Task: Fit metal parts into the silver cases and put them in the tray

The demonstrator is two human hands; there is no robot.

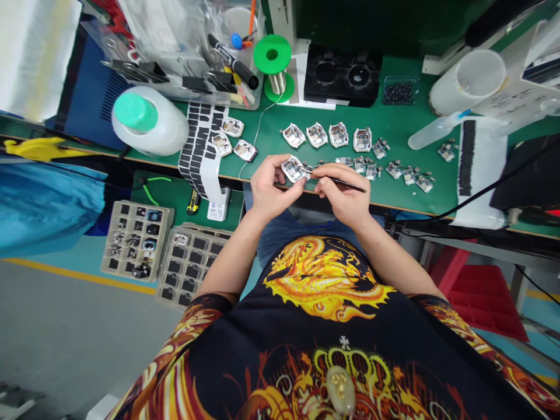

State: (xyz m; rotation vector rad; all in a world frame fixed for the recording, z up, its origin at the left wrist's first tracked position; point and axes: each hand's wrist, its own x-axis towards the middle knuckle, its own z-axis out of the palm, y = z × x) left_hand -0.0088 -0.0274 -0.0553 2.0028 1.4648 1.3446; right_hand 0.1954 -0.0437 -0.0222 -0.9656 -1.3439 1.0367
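Observation:
My left hand [271,188] pinches a silver smartwatch case [294,168] by its edges, with the circuit board inside facing up. My right hand [345,195] is closed round slim black tweezers [347,185]. Their working end is at the right side of the case, beside small metallic parts; the exact contact is too small to make out. Behind the hands stands a row of similar watch cases [338,135]. Loose small circuit boards [394,170] lie to the right of my right hand. More cases [245,150] rest at the left, partly on a sheet of black stickers [196,151].
A green solder spool [272,51] trails wire onto the green bench [262,125]. Around it are a white bottle [151,125], a black fixture [342,76], a screw box [400,91] and a dropper bottle [433,131]. Compartment trays [192,265] sit below, left. A black cable [464,204] crosses the right side.

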